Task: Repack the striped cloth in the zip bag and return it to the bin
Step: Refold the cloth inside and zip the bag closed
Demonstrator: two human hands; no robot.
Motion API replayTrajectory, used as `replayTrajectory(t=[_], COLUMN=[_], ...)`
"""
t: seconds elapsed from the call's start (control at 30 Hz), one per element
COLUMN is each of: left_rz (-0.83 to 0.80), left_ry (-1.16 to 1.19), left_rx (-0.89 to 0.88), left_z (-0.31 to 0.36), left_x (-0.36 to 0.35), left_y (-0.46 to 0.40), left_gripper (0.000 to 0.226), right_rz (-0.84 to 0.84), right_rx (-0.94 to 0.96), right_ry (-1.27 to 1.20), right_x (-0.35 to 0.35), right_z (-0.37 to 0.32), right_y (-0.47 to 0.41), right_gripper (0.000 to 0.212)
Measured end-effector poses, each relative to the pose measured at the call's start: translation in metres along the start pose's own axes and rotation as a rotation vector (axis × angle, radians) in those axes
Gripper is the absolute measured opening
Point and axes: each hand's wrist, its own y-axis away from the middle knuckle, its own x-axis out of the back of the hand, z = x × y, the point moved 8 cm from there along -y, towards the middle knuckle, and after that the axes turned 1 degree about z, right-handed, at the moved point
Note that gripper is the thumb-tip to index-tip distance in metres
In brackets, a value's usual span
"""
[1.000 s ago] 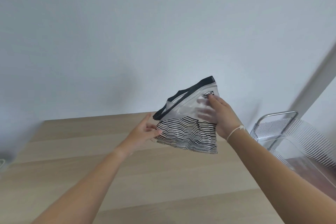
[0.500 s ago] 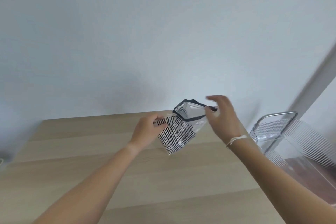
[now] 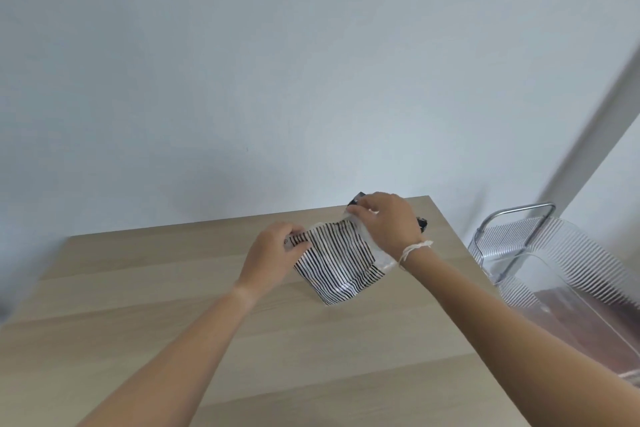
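Note:
A clear zip bag with a black zip strip lies low over the far right part of the wooden table. The black-and-white striped cloth fills its lower part. My left hand grips the bag's left corner. My right hand is closed over the bag's top end at the black strip, and it hides most of the zip. Whether the zip is sealed cannot be told. The clear ribbed bin with a metal handle stands just right of the table.
A pale wall rises right behind the table's far edge. The bin's metal handle sticks up near my right wrist. A grey vertical post stands at the far right.
The bag has come down from mid-air to the table and turned so its stripes run lengthwise. My right hand moved from beside the open mouth onto the zip end. My left hand keeps its hold.

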Motion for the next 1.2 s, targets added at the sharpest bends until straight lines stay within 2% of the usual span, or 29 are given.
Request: replayTrajectory(t=[0.17, 0.27, 0.43, 0.57, 0.67, 0.73, 0.77, 0.83, 0.9, 0.93, 0.97, 1.07, 1.1, 1.2], left_rz=[0.023, 0.032, -0.078, -0.112, -0.125, -0.103, -0.095, -0.096, -0.135, -0.161, -0.182, -0.192, -0.182, -0.16], left_ry=[-0.003, 0.01, 0.054, 0.217, 0.309, 0.393, 0.436, 0.508, 0.55, 0.552, 0.546, 0.522, 0.52, 0.51], left_rx=[0.116, 0.147, 0.198, 0.084, -0.007, -0.026, -0.028, -0.021, -0.015, -0.017, -0.022, -0.031, -0.025, 0.004], left_z=[-0.042, -0.052, -0.047, 0.004, 0.044, 0.057, 0.061, 0.063, 0.063, 0.063, 0.063, 0.061, 0.058, 0.048], left_x=[0.015, 0.017, 0.0, -0.007, -0.009, -0.007, -0.005, 0.0, 0.002, 0.002, 0.002, 0.007, 0.01, 0.021], left_y=[0.006, 0.009, 0.008, -0.001, -0.006, -0.01, -0.011, -0.011, -0.01, -0.009, -0.009, -0.011, -0.013, -0.013], left_gripper=[0.006, 0.024, 0.017, 0.041, 0.029, 0.02, 0.017, 0.017, 0.017, 0.018, 0.019, 0.021, 0.022, 0.025], right_rz=[0.143, 0.055, -0.01, -0.029, -0.05, -0.005, 0.019, -0.023, -0.174, -0.258, -0.33, -0.403, -0.4, -0.377], right_rx=[-0.182, -0.155, -0.09, 0.003, 0.08, 0.163, 0.208, 0.242, 0.169, 0.11, 0.051, -0.025, -0.017, -0.018], right_ry=[-0.352, -0.362, -0.427, -0.358, -0.252, -0.138, -0.071, 0.027, 0.036, 0.021, 0.004, 0.007, 0.002, -0.051], right_x=[0.056, 0.062, 0.054, 0.045, 0.037, 0.04, 0.042, 0.042, 0.033, 0.028, 0.022, 0.016, 0.016, 0.015], right_z=[0.013, 0.005, -0.016, -0.035, -0.046, -0.051, -0.052, -0.046, -0.032, -0.022, -0.011, 0.006, 0.008, 0.012], right_y=[-0.018, -0.021, -0.018, -0.013, -0.008, -0.005, -0.004, -0.001, 0.002, 0.003, 0.004, 0.005, 0.005, 0.002], right_gripper=[0.026, 0.024, 0.024, 0.023, 0.017, 0.012, 0.022, 0.056, 0.082, 0.086, 0.08, 0.028, 0.018, 0.019])
